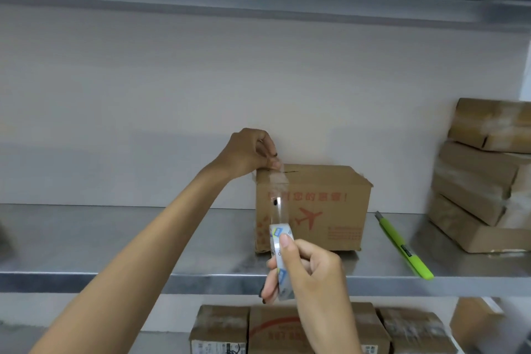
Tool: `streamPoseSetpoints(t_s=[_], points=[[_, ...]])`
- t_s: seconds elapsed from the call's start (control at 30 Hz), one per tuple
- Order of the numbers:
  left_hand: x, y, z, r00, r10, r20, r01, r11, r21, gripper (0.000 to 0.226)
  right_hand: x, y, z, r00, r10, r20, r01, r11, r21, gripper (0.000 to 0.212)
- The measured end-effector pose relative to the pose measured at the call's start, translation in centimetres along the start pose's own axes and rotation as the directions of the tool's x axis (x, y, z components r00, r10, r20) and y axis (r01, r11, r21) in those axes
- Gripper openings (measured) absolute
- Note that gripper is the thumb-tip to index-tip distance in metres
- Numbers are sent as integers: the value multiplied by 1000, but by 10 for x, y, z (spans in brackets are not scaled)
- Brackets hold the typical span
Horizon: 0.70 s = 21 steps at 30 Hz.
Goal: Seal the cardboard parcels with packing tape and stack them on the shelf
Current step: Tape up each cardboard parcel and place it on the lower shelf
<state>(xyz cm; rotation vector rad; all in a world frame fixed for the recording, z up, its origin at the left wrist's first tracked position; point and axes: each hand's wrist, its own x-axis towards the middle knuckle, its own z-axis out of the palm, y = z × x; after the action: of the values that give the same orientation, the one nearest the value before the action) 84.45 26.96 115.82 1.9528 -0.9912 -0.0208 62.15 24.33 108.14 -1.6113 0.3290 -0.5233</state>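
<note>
Closest in, the right hand [304, 270] was curled round the tape roll [280, 261]. From it a clear strip [277, 207] ran up the front of the parcel [321, 204] to the left hand [253, 152], whose fingertips pinched the strip's end onto the top left edge. A sideways pull on the roll would likely twist or wrinkle the strip, or drag the light-looking parcel toward the shelf lip [115, 282], which it sat fairly near. Open room lay to the left. On the right, the green knife [402, 244] reached the lip, near the stacked parcels [482, 181].
</note>
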Motion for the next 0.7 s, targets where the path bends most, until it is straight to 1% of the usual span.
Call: streamPoseSetpoints(t_s=[0.1,0.13,0.17,0.2,0.23,0.3,0.33,0.43,0.53,0.6,0.7], points=[[2,0,-4,977,-79,198,70,996,54,21,-3,2,0,1000,20,2,-20,1000,1,44],[2,2,-5,964,-88,252,71,995,75,18,-3,3,0,1000,25,3,-25,1000,5,44],[3,4,-5,958,-88,272,68,994,81,16,-4,3,0,1000,27,5,-27,1000,7,44],[2,5,-2,963,-84,255,66,995,77,15,-4,3,0,1000,29,9,-29,1000,8,44],[2,6,2,977,-81,199,67,995,77,17,-5,2,0,999,30,15,-30,1000,10,44],[3,4,14,998,-60,26,56,990,127,32,-5,2,0,999,31,28,-31,999,29,44],[4,3,19,999,-46,-18,48,986,160,37,-5,2,0,999,35,32,-36,998,42,44],[11,1,23,999,-36,-6,36,973,226,41,-3,-1,-3,998,46,37,-49,996,79,44],[11,0,21,999,-20,-44,31,967,253,38,-1,-4,-4,997,50,58,-54,995,82,44],[5,3,20,995,72,-70,-51,963,264,31,0,-5,-4,996,48,72,-53,996,68,42],[-10,15,9,952,283,-112,-257,944,206,15,0,-5,-3,996,47,81,-55,994,92,40]])
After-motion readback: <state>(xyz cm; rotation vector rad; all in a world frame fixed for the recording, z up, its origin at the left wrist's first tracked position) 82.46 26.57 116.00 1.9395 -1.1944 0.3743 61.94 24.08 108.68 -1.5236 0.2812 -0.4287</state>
